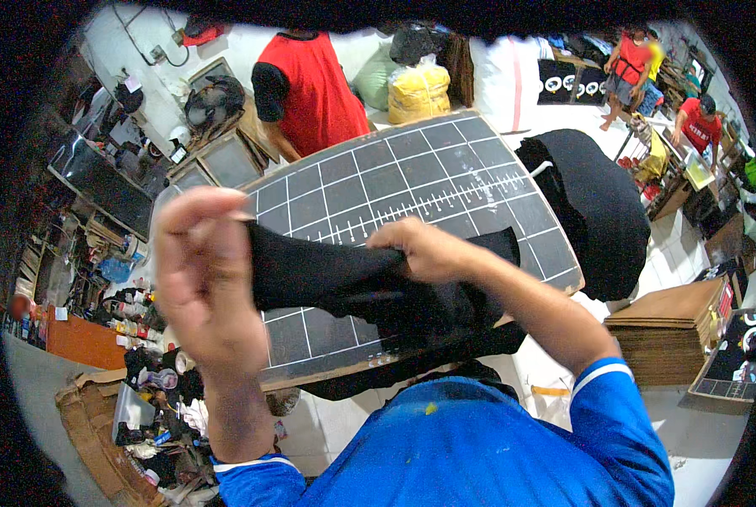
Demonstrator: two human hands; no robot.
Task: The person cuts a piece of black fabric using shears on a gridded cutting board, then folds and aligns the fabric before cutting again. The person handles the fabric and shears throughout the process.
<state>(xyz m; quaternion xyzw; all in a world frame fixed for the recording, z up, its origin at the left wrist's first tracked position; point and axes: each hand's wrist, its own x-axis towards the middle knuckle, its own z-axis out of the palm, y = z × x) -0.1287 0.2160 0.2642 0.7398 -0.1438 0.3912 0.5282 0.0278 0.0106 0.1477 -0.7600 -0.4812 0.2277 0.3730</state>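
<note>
R hand pinches blk cloth by worktop's near edge, L hand too blurred to tell grip; cloth prob soft, light, best held at edges.

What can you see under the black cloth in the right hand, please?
The gridded board shows around the black cloth; the part directly beneath is covered and cannot be seen.
</note>
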